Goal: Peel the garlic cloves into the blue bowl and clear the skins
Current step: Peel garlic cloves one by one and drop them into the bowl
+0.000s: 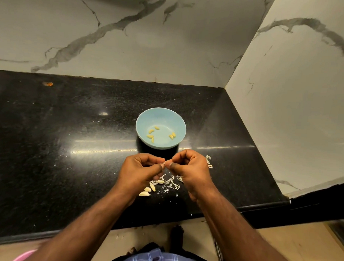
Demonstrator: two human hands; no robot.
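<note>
While held above the black counter point(49, 145), just in front of the blue bowl point(146, 117); left hand point(140, 172) and right hand point(191, 170) met at the fingertips, both with fingers curled, together pinching a small garlic clove point(167, 162), mostly hidden between thumbs and forefingers; six peeled cloves point(151, 131) lying yellow inside the bowl, in two little groups; unpeeled cloves point(148, 190) resting on the counter below the left hand; white skins point(172, 184) scattered under and between the hands, some more point(209, 161) just beside the right hand; marble wall point(131, 41) behind.
</note>
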